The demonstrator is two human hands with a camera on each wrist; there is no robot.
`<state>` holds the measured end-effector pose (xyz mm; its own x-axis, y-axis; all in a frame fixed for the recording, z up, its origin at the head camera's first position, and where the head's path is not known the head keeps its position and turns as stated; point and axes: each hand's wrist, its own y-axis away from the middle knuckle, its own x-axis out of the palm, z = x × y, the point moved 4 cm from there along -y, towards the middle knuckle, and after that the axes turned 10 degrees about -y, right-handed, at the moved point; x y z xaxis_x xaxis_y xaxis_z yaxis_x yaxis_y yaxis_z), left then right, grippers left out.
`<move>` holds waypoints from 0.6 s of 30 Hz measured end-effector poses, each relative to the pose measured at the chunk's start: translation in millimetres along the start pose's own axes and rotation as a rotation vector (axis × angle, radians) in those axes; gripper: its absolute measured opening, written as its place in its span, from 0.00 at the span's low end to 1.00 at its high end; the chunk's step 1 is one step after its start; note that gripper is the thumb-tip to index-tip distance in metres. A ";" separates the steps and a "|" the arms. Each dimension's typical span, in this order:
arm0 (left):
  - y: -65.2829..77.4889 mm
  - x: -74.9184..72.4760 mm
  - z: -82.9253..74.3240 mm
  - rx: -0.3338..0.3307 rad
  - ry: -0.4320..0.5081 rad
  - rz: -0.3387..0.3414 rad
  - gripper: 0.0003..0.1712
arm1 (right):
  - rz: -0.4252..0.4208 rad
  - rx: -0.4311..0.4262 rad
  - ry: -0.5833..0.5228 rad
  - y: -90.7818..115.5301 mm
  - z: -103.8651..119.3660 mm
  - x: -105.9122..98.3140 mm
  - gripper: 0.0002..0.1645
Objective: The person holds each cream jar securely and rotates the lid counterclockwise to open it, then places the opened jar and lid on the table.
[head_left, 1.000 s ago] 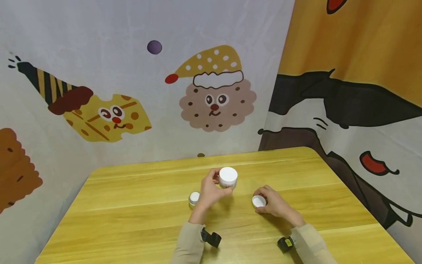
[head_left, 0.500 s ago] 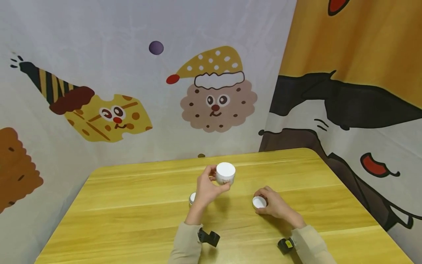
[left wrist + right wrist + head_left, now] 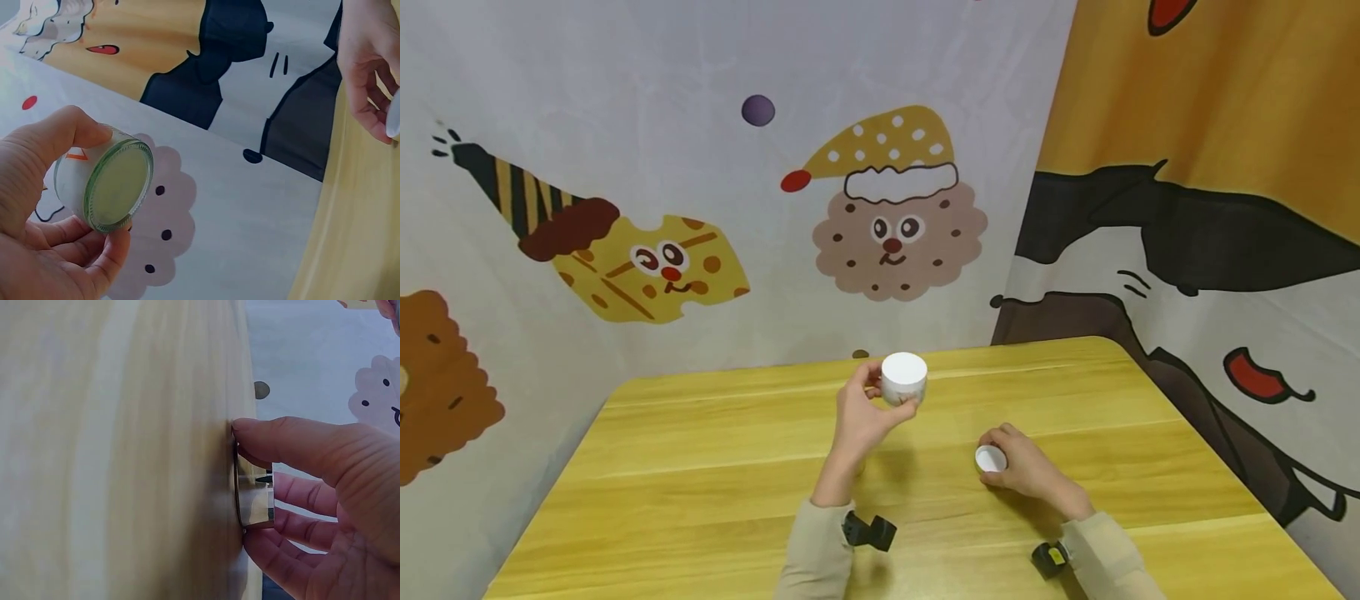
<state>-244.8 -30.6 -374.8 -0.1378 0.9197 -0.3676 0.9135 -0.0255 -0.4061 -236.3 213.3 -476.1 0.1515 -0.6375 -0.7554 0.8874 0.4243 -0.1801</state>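
My left hand grips a white round jar and holds it raised above the table. In the left wrist view, the clear glass base of this jar faces the camera, with the thumb on one side and the fingers on the other. My right hand pinches a small shallow round lid with a white face. Its side looks shiny in the right wrist view, where the lid sits at the table surface between thumb and fingers. A second small jar is almost wholly hidden behind my left wrist.
The wooden table reaches back to a cloth backdrop printed with cartoon food. Black wrist cameras are strapped over both beige sleeves.
My left hand has lifted the white jar higher and carried it slightly left and away. Its wrist now covers the small jar that stood in view. My right hand has stayed almost still.
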 end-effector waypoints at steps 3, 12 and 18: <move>-0.2 -2.8 -2.4 0.001 -0.012 -0.013 0.31 | 0.004 0.009 0.018 -0.5 1.6 0.6 0.23; 1.6 -4.7 -0.3 0.032 -0.029 -0.006 0.29 | -0.008 -0.025 -0.001 -2.5 6.8 -1.2 0.28; 2.0 -6.6 0.3 0.025 -0.024 -0.014 0.29 | -0.176 -0.104 -0.104 -11.1 18.7 -7.8 0.20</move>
<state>-242.1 -36.8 -373.4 -0.1599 0.9102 -0.3820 0.9017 -0.0228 -0.4317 -239.2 201.5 -456.5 0.0475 -0.7684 -0.6382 0.8553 0.3613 -0.3713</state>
